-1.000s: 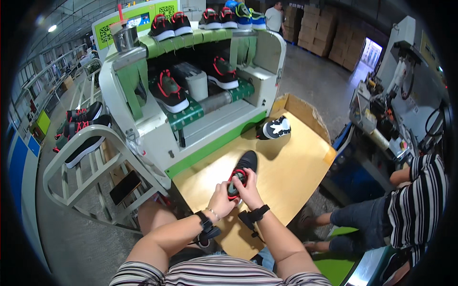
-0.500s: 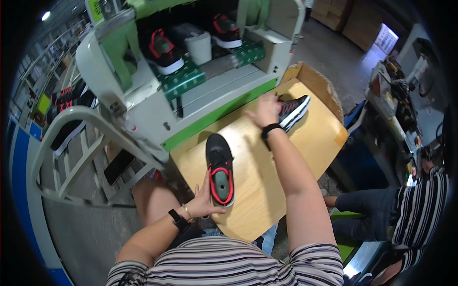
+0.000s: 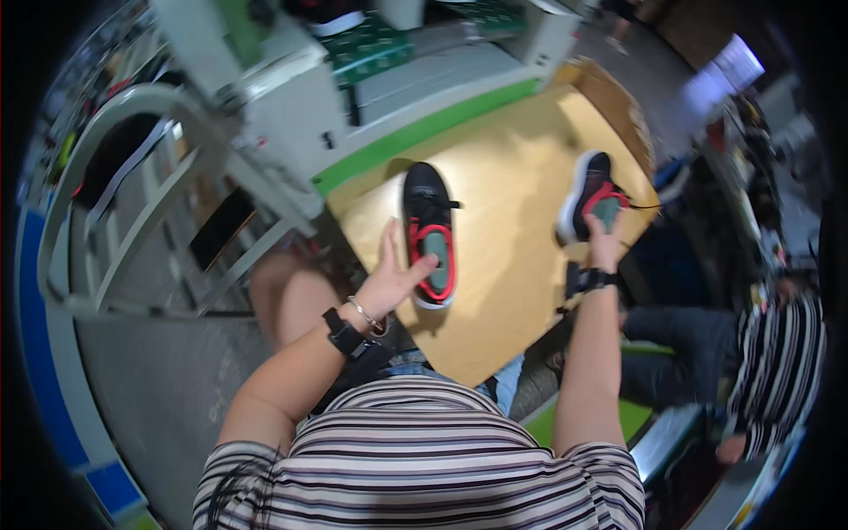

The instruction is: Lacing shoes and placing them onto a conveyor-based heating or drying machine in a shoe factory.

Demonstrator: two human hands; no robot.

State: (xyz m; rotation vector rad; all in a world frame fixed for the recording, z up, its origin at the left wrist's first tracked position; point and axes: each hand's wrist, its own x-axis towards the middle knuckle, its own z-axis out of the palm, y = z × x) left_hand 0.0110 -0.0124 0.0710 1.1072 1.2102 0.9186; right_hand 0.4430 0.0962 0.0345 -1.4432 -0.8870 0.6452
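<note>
A black sneaker (image 3: pixel 427 196) with a red collar and greenish-grey insole rests on the tan tabletop (image 3: pixel 503 256), toe pointing away. Beside its heel is my left hand (image 3: pixel 389 281), fingers stretched out and apart, the thumb reaching over the shoe's opening. At the table's right side, a second black sneaker (image 3: pixel 578 199) with a white sole and red collar tilts onto its side, its sole edge turned left. Closed on its heel end is my right hand (image 3: pixel 603 251); the fingertips are partly hidden inside the opening.
A grey-and-green machine (image 3: pixel 300 106) with green pads stands beyond the table. Cardboard (image 3: pixel 618 97) edges the table's far right. A curved metal frame rack (image 3: pixel 75 212) is at left, with a dark flat panel (image 3: pixel 223 228). Another person in a striped shirt (image 3: pixel 777 380) sits at right.
My right hand has moved nearer with the right sneaker, which is now turned and tilted. My left hand has loosened from the other sneaker's heel. The view has shifted downward.
</note>
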